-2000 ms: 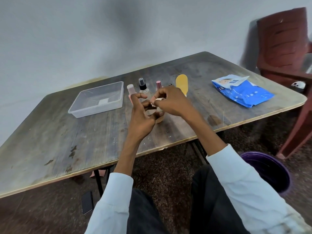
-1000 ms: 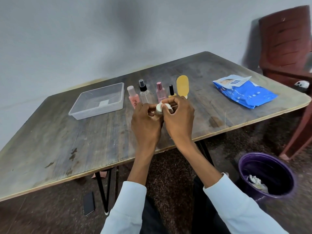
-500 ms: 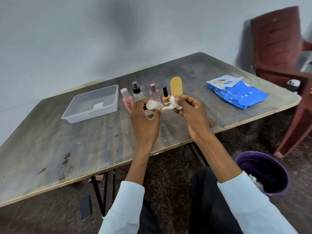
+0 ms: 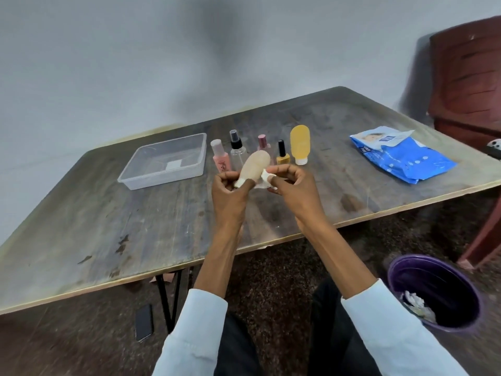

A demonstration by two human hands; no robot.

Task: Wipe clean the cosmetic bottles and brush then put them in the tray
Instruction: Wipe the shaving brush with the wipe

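My left hand holds a beige tube bottle by its white cap end, the tube pointing up and away. Beside it my right hand pinches a small white wipe against the bottle's lower part. Behind my hands, a row stands on the table: a pink bottle, a clear spray bottle, a small pink-capped bottle, a yellow nail polish and a yellow tube. The clear plastic tray lies to the left of the row. No brush is visible.
A blue pack of wipes lies at the table's right end. A purple bin with used wipes stands on the floor at my right. A dark red chair is at the far right. A phone lies on the floor.
My left hand turned the beige bottle from cap toward me to tube pointing up. My right hand keeps the wipe against it. The view tilted slightly.
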